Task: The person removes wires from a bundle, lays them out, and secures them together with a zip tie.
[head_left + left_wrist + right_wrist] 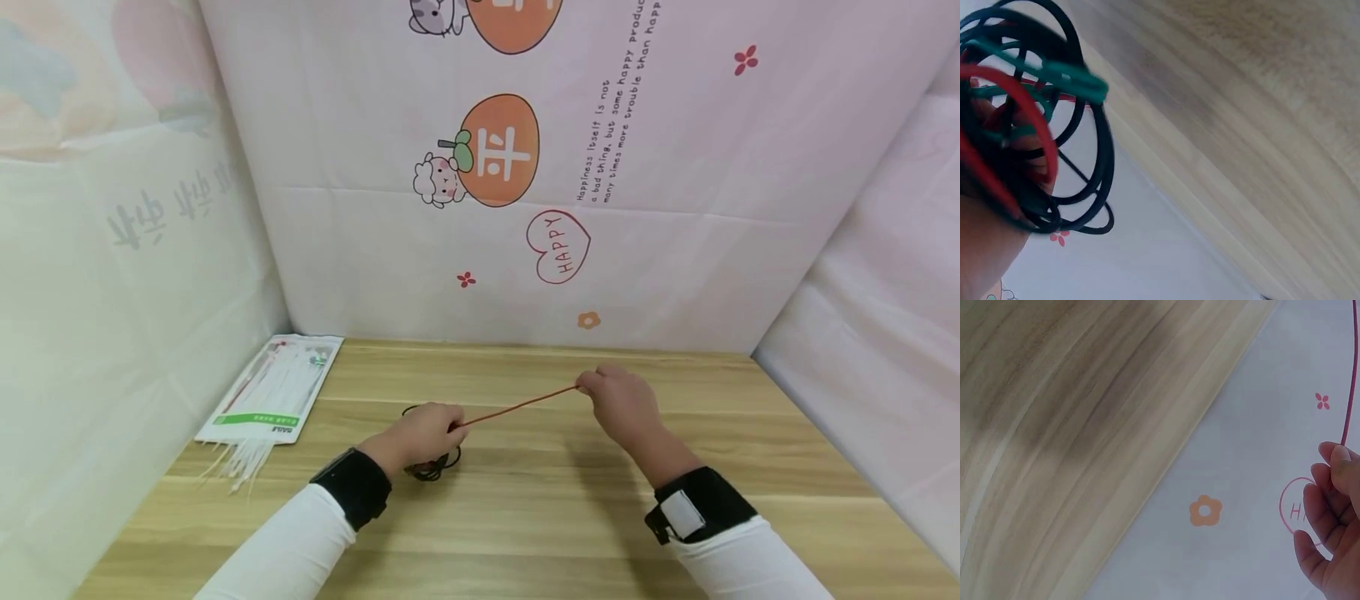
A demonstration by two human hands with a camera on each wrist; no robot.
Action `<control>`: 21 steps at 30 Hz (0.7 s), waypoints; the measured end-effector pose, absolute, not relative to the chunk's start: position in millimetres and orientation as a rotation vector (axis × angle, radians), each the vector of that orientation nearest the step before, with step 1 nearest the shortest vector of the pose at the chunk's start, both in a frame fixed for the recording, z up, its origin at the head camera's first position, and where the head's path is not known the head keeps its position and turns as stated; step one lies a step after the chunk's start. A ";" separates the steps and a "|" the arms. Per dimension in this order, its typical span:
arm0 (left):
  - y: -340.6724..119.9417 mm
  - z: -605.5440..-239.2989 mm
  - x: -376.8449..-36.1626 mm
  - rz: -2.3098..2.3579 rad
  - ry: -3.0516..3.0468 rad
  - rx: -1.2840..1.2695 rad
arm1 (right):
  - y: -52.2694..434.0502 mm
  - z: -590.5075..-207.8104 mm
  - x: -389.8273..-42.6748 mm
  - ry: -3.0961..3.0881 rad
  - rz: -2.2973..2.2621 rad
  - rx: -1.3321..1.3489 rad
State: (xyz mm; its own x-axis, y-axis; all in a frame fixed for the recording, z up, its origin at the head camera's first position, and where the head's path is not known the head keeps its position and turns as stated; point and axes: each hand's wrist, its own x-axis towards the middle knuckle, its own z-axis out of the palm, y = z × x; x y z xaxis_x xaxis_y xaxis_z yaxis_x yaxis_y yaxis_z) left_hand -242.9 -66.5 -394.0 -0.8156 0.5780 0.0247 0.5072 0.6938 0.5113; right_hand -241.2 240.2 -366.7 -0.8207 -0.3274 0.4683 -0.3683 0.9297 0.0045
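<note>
A thin red cord [517,406] stretches taut above the wooden table [525,517] between my two hands. My left hand [420,433] grips a bundle of black, red and green coiled wires [1035,125], part of which shows under the hand as black loops [435,468]. My right hand [618,400] pinches the far end of the red cord [1350,381] between thumb and fingertips [1341,465]. The cord rises slightly from left to right.
A flat plastic pack of white cable ties [273,389] lies at the table's back left corner, with loose white ties [240,462] spilling in front of it. Printed pink cloth walls [525,167] enclose the table on three sides.
</note>
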 end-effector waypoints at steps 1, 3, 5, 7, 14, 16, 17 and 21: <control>-66.5 -394.5 -242.9 0.772 2.757 0.884 | 241.5 -365.8 -241.3 -2.609 0.119 0.493; -66.6 -395.7 -243.5 0.762 2.753 0.890 | 243.9 -363.8 -241.2 -2.596 0.124 0.481; -66.8 -396.5 -244.0 0.750 2.747 0.913 | 246.6 -361.9 -241.0 -2.582 0.130 0.475; -66.7 -396.2 -244.2 0.749 2.727 0.943 | 248.7 -360.9 -241.3 -2.573 0.130 0.470; -67.6 -393.7 -242.1 0.742 2.681 0.968 | 255.4 -359.2 -240.5 -2.627 0.135 0.456; -68.9 -394.4 -241.3 0.727 2.692 0.965 | 258.7 -358.4 -240.4 -2.648 0.135 0.432; -69.7 -394.9 -240.8 0.722 2.697 0.965 | 260.5 -358.1 -240.0 -2.658 0.133 0.418; -71.9 -396.5 -239.8 0.716 2.707 0.981 | 267.6 -356.8 -239.1 -2.658 0.141 0.386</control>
